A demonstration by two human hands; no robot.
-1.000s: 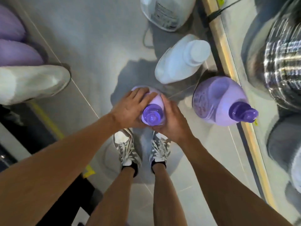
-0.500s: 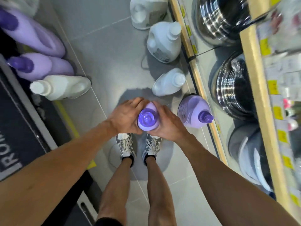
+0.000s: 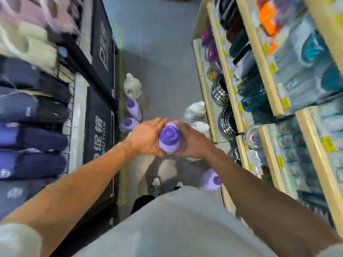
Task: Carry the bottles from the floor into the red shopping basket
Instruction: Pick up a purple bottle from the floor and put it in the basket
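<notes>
Spare purple bottles [image 3: 130, 123] on floor [image 3: 159, 75] at 10 o'clock. Left hand [image 3: 148, 138] and right hand [image 3: 193, 143] fingers wrapped round held bottle [image 3: 169, 145], centre frame, off the floor. White bottles [image 3: 194, 112] at 1 o'clock.

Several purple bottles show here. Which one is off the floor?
The purple bottle with its cap toward the camera, gripped between the left hand and right hand. The other purple bottles sit on the floor.
</notes>
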